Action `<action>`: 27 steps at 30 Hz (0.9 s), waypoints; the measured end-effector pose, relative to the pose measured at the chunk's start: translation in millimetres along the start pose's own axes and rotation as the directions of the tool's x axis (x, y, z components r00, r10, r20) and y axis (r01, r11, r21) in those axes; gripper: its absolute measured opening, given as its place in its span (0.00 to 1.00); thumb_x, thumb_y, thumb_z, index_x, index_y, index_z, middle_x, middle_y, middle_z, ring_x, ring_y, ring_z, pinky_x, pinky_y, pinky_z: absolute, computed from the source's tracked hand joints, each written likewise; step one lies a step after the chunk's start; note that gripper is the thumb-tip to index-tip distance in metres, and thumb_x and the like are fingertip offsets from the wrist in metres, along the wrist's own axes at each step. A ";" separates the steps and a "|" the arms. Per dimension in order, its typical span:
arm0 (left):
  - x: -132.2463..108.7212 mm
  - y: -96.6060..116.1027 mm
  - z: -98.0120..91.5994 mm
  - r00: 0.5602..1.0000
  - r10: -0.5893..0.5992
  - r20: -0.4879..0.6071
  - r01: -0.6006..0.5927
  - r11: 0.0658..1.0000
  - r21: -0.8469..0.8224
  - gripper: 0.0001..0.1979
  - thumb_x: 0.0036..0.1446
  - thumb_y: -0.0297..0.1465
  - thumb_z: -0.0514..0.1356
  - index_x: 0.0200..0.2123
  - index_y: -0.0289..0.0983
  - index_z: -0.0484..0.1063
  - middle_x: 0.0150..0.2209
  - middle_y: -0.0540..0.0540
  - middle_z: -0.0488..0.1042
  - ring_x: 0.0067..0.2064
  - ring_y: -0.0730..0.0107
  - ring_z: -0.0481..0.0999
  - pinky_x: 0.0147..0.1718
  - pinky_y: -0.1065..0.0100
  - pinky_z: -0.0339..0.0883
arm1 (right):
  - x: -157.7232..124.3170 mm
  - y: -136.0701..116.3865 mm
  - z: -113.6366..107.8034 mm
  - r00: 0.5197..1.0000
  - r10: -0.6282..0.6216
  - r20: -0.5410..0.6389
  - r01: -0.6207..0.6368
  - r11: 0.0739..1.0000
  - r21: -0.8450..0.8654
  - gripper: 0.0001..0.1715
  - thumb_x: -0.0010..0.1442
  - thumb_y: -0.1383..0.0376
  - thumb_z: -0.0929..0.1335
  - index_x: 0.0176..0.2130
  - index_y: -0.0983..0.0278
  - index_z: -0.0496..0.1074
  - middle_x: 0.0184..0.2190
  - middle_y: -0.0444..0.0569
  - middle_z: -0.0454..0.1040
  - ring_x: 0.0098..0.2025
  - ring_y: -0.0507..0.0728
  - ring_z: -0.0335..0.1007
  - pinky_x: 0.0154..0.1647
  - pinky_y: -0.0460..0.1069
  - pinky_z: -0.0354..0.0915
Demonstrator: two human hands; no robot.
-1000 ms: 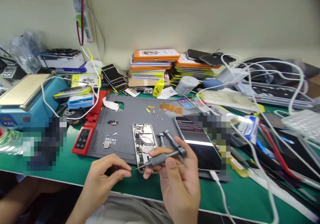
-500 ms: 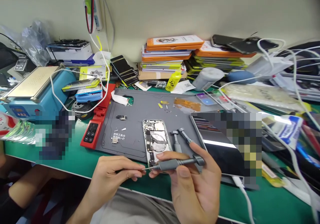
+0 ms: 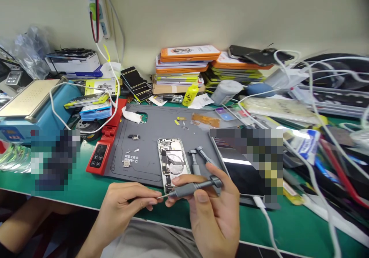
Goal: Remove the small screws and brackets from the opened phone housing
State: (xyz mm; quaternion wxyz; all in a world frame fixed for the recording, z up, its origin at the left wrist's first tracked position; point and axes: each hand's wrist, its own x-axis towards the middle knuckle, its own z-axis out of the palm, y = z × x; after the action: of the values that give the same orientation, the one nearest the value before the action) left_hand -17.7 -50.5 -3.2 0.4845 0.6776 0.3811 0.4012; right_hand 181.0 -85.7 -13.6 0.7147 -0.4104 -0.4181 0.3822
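Note:
My right hand (image 3: 211,212) grips a grey precision screwdriver (image 3: 191,189), held level with its tip pointing left. My left hand (image 3: 127,206) is pinched, its fingertips right at the screwdriver's tip; whatever they hold is too small to see. Just behind both hands an opened phone (image 3: 172,162) lies face down on the grey work mat (image 3: 150,135), its inner parts showing. Two more grey screwdrivers (image 3: 198,158) lie on the mat beside the phone.
A dark phone screen (image 3: 240,169) lies right of the mat. A red tool (image 3: 104,144) and a blue heating machine (image 3: 31,110) stand at the left. Stacked orange boxes (image 3: 184,64), a yellow bottle (image 3: 190,94) and white cables (image 3: 314,108) crowd the back and right.
My left fingertips have closed in on the screwdriver's tip, from a small gap a second ago. The view shifted slightly; both hands stay in front of the opened phone.

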 end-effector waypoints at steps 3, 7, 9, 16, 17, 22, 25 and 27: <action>-0.2 -1.3 -0.9 1.000 0.006 -0.003 -0.005 0.999 0.044 0.10 0.73 0.27 0.70 0.47 0.47 0.92 0.41 0.51 0.91 0.36 0.71 0.90 0.39 0.78 0.82 | 14.0 -8.7 -10.9 0.970 -0.064 -0.235 0.066 0.998 0.001 0.24 0.80 0.58 0.69 0.71 0.46 0.67 0.35 0.43 0.82 0.26 0.52 0.76 0.25 0.46 0.75; -1.3 -2.5 -0.9 1.000 -0.013 0.008 0.012 0.997 0.079 0.09 0.76 0.31 0.68 0.46 0.48 0.91 0.40 0.52 0.91 0.36 0.72 0.89 0.39 0.78 0.80 | 40.5 -18.0 -40.4 0.887 -0.147 -0.438 0.061 0.977 -0.204 0.30 0.74 0.53 0.75 0.70 0.55 0.71 0.28 0.40 0.77 0.24 0.50 0.69 0.22 0.42 0.65; -2.0 -2.5 -0.3 0.999 -0.054 0.001 0.054 0.994 0.098 0.09 0.77 0.34 0.67 0.44 0.46 0.90 0.39 0.51 0.90 0.35 0.72 0.87 0.37 0.77 0.79 | 47.4 -18.3 -51.9 0.906 -0.119 -0.406 -0.016 0.949 -0.315 0.31 0.74 0.51 0.75 0.68 0.58 0.72 0.29 0.42 0.80 0.22 0.49 0.67 0.20 0.42 0.63; -2.6 0.1 3.9 0.992 -0.113 0.057 0.101 0.979 0.177 0.22 0.83 0.38 0.54 0.33 0.40 0.74 0.28 0.51 0.80 0.28 0.74 0.76 0.29 0.74 0.67 | 34.3 -9.4 -33.2 0.968 -0.171 -0.186 0.085 0.914 -0.397 0.24 0.76 0.61 0.74 0.67 0.54 0.70 0.43 0.47 0.88 0.31 0.53 0.85 0.35 0.50 0.85; -2.6 0.9 4.3 0.992 -0.114 0.059 0.102 0.978 0.184 0.23 0.83 0.39 0.53 0.31 0.40 0.71 0.26 0.52 0.78 0.27 0.74 0.74 0.29 0.74 0.65 | 31.7 -8.1 -26.7 0.980 -0.160 -0.115 0.099 0.905 -0.414 0.22 0.77 0.62 0.73 0.66 0.54 0.71 0.46 0.48 0.89 0.36 0.54 0.88 0.40 0.51 0.86; -1.2 4.7 4.2 0.991 -0.131 0.021 0.125 0.973 0.194 0.28 0.83 0.40 0.52 0.26 0.39 0.66 0.24 0.51 0.74 0.25 0.74 0.71 0.28 0.73 0.63 | 25.0 -0.1 -1.5 0.986 -0.069 0.151 0.133 0.870 -0.474 0.18 0.80 0.64 0.68 0.66 0.56 0.71 0.52 0.50 0.88 0.45 0.54 0.89 0.46 0.48 0.85; 0.2 7.1 4.4 0.989 -0.144 0.013 0.139 0.974 0.178 0.26 0.82 0.40 0.55 0.28 0.39 0.72 0.24 0.51 0.77 0.26 0.73 0.74 0.29 0.74 0.66 | 24.1 5.2 3.4 0.985 -0.020 0.173 0.108 0.851 -0.513 0.17 0.81 0.64 0.67 0.66 0.55 0.71 0.53 0.49 0.87 0.45 0.54 0.89 0.43 0.47 0.83; 1.0 8.6 4.8 0.989 -0.149 0.004 0.147 0.977 0.156 0.22 0.80 0.38 0.58 0.31 0.38 0.76 0.25 0.50 0.79 0.27 0.73 0.77 0.29 0.76 0.68 | 24.3 8.3 2.6 0.978 -0.037 0.204 0.142 0.836 -0.530 0.18 0.81 0.64 0.67 0.66 0.54 0.71 0.54 0.49 0.87 0.46 0.55 0.89 0.42 0.48 0.83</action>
State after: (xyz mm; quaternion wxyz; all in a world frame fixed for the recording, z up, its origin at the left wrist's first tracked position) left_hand -11.9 -53.4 4.3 0.4618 0.6861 0.4568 0.3277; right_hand 185.6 -60.4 -13.4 0.5446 -0.5381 -0.5924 0.2509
